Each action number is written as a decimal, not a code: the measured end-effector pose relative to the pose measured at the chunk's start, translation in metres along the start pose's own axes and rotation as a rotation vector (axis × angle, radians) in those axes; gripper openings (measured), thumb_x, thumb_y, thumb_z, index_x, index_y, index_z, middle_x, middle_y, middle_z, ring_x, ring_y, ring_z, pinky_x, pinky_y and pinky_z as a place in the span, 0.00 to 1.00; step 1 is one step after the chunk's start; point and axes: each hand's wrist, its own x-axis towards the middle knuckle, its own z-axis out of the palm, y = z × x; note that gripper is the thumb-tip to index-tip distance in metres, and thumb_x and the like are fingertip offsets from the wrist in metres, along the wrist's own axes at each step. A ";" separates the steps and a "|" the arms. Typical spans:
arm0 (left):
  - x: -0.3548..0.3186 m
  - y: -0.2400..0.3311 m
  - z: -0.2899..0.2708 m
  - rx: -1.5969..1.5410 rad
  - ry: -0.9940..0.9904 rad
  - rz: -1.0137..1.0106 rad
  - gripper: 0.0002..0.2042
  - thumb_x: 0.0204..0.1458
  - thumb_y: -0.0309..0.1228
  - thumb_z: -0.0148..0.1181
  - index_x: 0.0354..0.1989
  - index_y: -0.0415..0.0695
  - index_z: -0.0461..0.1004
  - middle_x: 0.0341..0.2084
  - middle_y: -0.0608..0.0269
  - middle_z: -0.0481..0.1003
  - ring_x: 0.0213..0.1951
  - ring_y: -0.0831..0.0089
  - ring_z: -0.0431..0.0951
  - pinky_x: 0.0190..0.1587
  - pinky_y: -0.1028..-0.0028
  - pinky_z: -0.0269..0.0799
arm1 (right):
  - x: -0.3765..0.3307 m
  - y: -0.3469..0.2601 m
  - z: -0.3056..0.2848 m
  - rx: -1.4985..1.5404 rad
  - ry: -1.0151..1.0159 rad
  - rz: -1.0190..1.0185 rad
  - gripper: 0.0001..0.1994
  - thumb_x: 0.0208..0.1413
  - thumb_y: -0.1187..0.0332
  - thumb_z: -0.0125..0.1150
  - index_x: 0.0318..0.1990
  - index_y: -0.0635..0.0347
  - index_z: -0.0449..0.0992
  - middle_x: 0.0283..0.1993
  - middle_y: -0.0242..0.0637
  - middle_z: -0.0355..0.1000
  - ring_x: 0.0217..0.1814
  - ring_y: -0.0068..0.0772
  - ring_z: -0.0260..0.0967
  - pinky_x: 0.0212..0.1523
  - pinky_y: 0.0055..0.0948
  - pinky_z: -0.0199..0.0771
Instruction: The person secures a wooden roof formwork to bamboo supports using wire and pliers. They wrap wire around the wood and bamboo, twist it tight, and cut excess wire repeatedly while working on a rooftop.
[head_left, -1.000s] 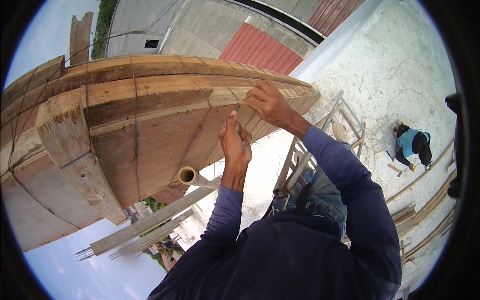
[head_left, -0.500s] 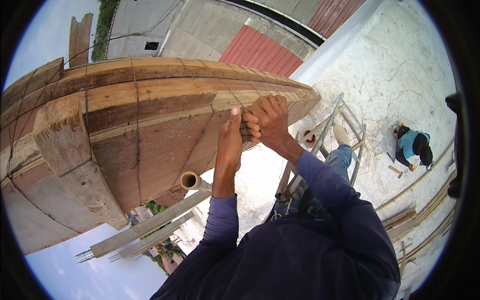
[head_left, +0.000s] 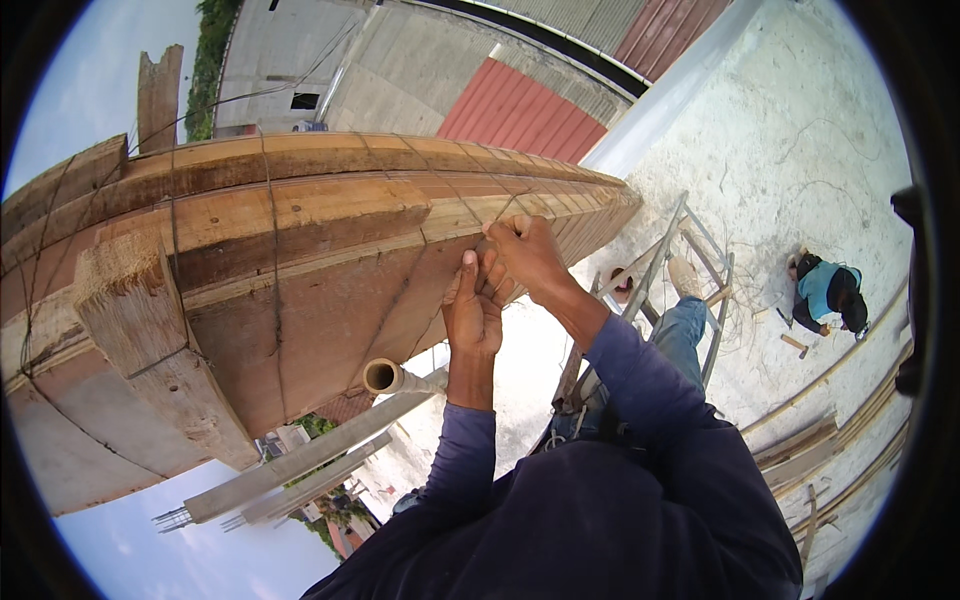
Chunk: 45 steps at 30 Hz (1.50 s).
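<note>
A long wooden formwork beam (head_left: 310, 205), made of planks and plywood panels, runs from the left toward the upper middle. Thin dark tie wires (head_left: 272, 230) are wound around it at intervals. My right hand (head_left: 530, 258) is closed in a pinch on a wire (head_left: 515, 200) at the beam's lower edge; a bent piece of that wire sticks up above my knuckles. Just below and left of it, my left hand (head_left: 474, 308) has its thumb up and its fingers curled against the beam's side. Whatever lies inside those fingers is hidden.
Below the beam a round pipe end (head_left: 381, 376) points toward me. A ladder-like frame (head_left: 685, 240) stands by my leg. Farther down, another person (head_left: 830, 290) crouches on the pale floor near a hammer (head_left: 793, 345). Long boards (head_left: 800, 445) lie at right.
My hands were pressed together and are now slightly apart, both lower in the picture. The bent wire now shows above my right hand. The beam sits a little lower in view.
</note>
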 end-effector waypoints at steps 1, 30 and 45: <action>0.001 -0.002 0.001 -0.071 0.022 -0.025 0.16 0.63 0.35 0.64 0.54 0.39 0.73 0.49 0.56 0.79 0.46 0.70 0.82 0.48 0.71 0.82 | 0.003 0.001 -0.002 -0.001 -0.037 -0.038 0.15 0.64 0.61 0.62 0.35 0.66 0.80 0.31 0.42 0.78 0.33 0.27 0.76 0.31 0.28 0.73; 0.005 -0.016 -0.003 -0.156 0.035 -0.008 0.09 0.63 0.31 0.65 0.47 0.41 0.79 0.41 0.59 0.83 0.35 0.79 0.82 0.37 0.79 0.82 | 0.259 -0.082 0.102 -0.773 -0.103 -0.489 0.13 0.55 0.59 0.70 0.35 0.62 0.86 0.31 0.40 0.82 0.31 0.31 0.79 0.32 0.33 0.76; 0.010 -0.014 -0.003 -0.160 -0.022 0.012 0.16 0.60 0.32 0.69 0.52 0.40 0.75 0.45 0.58 0.82 0.37 0.79 0.81 0.38 0.79 0.81 | 0.145 -0.032 -0.118 -0.837 0.317 -0.592 0.23 0.63 0.46 0.60 0.49 0.59 0.82 0.36 0.46 0.81 0.40 0.41 0.79 0.44 0.39 0.79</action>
